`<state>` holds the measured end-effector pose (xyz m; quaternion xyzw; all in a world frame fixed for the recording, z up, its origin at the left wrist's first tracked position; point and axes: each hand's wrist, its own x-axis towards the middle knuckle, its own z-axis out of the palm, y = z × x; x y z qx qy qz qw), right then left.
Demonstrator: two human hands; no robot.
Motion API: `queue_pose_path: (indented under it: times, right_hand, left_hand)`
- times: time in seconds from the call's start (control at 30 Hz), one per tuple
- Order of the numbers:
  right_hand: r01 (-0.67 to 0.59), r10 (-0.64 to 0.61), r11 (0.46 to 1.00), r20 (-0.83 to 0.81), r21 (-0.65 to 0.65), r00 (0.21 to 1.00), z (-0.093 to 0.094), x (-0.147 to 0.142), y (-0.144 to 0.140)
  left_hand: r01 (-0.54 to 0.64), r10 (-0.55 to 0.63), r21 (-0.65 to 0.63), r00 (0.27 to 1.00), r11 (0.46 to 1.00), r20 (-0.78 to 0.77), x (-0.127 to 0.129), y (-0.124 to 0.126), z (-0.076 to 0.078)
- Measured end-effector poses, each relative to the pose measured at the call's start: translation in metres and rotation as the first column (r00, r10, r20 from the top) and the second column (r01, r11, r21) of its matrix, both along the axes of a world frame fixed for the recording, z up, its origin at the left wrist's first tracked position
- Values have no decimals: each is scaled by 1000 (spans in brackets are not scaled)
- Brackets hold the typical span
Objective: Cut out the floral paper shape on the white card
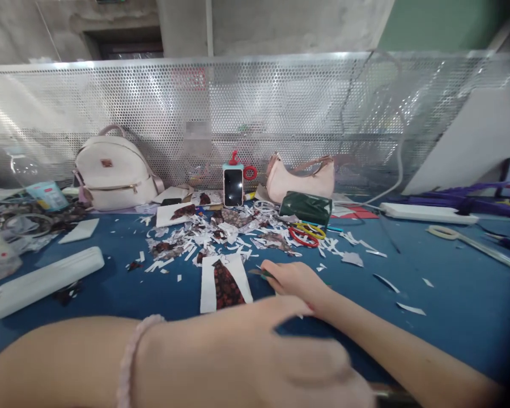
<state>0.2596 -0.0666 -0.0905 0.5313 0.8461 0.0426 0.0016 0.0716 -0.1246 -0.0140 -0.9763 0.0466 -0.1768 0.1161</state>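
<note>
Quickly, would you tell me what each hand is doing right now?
Left hand: blurred, close to the camera, grip cannot be told.
Right hand: closed on a small green-handled tool.

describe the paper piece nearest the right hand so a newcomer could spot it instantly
Start at the phone standing against the perforated metal screen, then come straight toward the camera past the scrap pile. The white sheet lies just left of the right hand, the only large piece bearing a dark red patterned cutout.

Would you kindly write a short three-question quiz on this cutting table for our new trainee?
1. True or false: the phone stands upright between the white backpack and the pink handbag.
2. Which hand reaches toward the dark-patterned paper strip: A left hand, B right hand?
3. Fill in: the table cover is ____.

Key: 1 true; 2 B; 3 blue.
</note>
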Motion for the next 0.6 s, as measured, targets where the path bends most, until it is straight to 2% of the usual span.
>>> queue_pose_path:
  times: [0.03,0.07,0.1,0.13,0.23,0.27,0.33,0.4,0.5,0.6]
  right_hand:
    - [14,-14,1000,8,8,1000,-1,1,1]
    - [32,-32,999,12,13,999,-2,2,3]
    - [50,-50,999,14,17,999,-2,3,4]
    - [67,-67,998,15,20,998,-2,3,5]
    - [106,-106,994,-4,29,994,-1,3,7]
    - [113,-113,993,-17,31,993,-1,3,7]
    - [120,-118,992,-47,27,992,0,2,6]
    - [118,-116,993,-85,14,990,0,1,4]
    - [109,-107,994,-175,2,979,0,0,2]
    - [101,-94,995,-278,13,956,1,-1,0]
  left_hand:
    - [15,-12,45,998,999,-56,-3,12,3]
    - [-47,50,39,994,998,-97,-8,24,2]
    - [-127,126,-4,988,992,-88,-15,38,-4]
    - [-259,251,-60,962,964,-111,-23,51,-12]
    - [-559,525,-176,826,811,-204,-51,88,-40]
    - [-614,555,-194,781,765,-286,-58,96,-46]
    - [-661,523,-241,726,710,-447,-68,103,-53]
    - [-676,482,-268,699,687,-528,-70,102,-53]
    - [-664,472,-292,715,688,-515,-67,94,-49]
    - [-650,534,-262,746,713,-397,-63,91,-48]
